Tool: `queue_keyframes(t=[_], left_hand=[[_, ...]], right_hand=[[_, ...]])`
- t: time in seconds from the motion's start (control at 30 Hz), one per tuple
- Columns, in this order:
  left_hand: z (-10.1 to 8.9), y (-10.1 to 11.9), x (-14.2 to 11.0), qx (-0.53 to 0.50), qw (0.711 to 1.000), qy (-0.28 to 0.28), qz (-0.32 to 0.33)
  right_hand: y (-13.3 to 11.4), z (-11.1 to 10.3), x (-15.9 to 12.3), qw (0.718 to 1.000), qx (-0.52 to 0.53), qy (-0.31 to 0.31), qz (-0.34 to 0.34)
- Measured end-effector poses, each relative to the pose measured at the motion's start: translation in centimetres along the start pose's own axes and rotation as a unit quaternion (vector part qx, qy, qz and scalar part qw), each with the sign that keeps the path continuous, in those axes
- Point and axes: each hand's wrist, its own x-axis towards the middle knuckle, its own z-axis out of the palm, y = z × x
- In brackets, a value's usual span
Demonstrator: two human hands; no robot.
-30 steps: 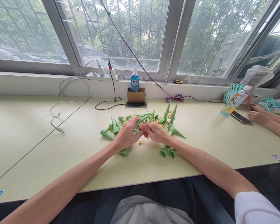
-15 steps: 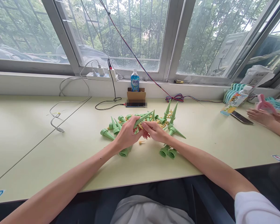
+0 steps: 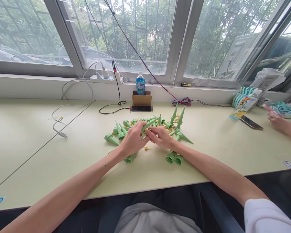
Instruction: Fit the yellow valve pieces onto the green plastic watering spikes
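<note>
A green plastic watering spike (image 3: 151,122) is gripped in my left hand (image 3: 134,139), its pointed end slanting up to the right. Against the near side of that spike, my right hand (image 3: 161,137) has its thumb and fingers pinched close to my left fingertips. What it pinches is hidden by the fingers. Around both hands lies a heap of similar green spikes (image 3: 111,139), with small yellow valve-like pieces (image 3: 171,130) among them. One loose yellow piece (image 3: 147,148) rests on the table just below my hands. Two spikes (image 3: 178,159) point their ribbed open ends towards me.
Behind the heap stand a blue-labelled bottle (image 3: 140,84), a cardboard box (image 3: 142,98) and a cable (image 3: 111,111). To the right are a drink bottle (image 3: 243,105), a phone (image 3: 251,122) and another person's hand (image 3: 278,123). A white cable (image 3: 57,127) lies left.
My right fingers have shifted slightly and curled in against the spike; my left hand keeps its hold. At the far right, the other person's hands and the pink item have moved rightward.
</note>
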Motion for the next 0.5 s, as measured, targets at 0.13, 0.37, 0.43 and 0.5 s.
queue_keyframes(t=[0.13,0.37,0.43,0.5], left_hand=[[0.22,-0.33,-0.19,0.000,1.000,-0.019,-0.011],[0.26,-0.62,-0.22,0.020,0.999,-0.036,-0.005],[0.19,-0.58,-0.19,0.024,0.999,-0.039,-0.001],[0.13,-0.54,-0.16,0.026,0.999,-0.042,0.002]], right_hand=[[0.26,0.07,-0.07,0.999,-0.047,0.016,-0.003],[0.47,0.26,-0.13,0.997,-0.078,0.028,0.003],[0.48,0.25,-0.11,0.996,-0.088,0.028,0.000],[0.51,0.24,-0.11,0.995,-0.099,0.028,-0.001]])
